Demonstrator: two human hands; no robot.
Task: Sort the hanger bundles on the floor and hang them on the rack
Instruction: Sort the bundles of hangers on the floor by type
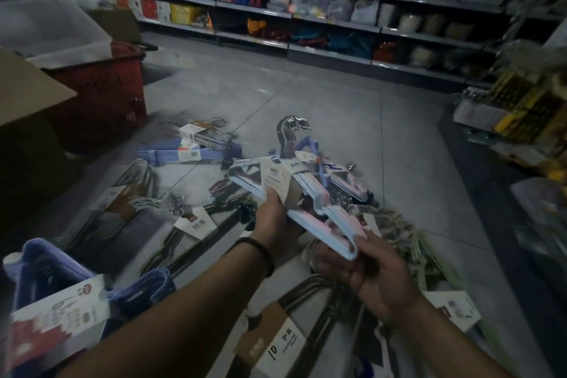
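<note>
Left hand (272,222): curled round the middle of the pale blue hanger bundle (311,209), by its paper label (276,178); a dark wristband (264,250) sits on the wrist.
Right hand (376,275): fingers closed on the bundle's near, lower-right end.
Bundle position: held in the air in both hands, above the other bundles on the floor (306,95).
Long axis: runs from upper left, far from the person, down to lower right.
Chrome hooks (290,127): point up and away from the person.
Floor: a darker blue hanger bundle (171,154) lies to the left, near a red basket (101,92).
Background: stocked shelves (337,26).
</note>
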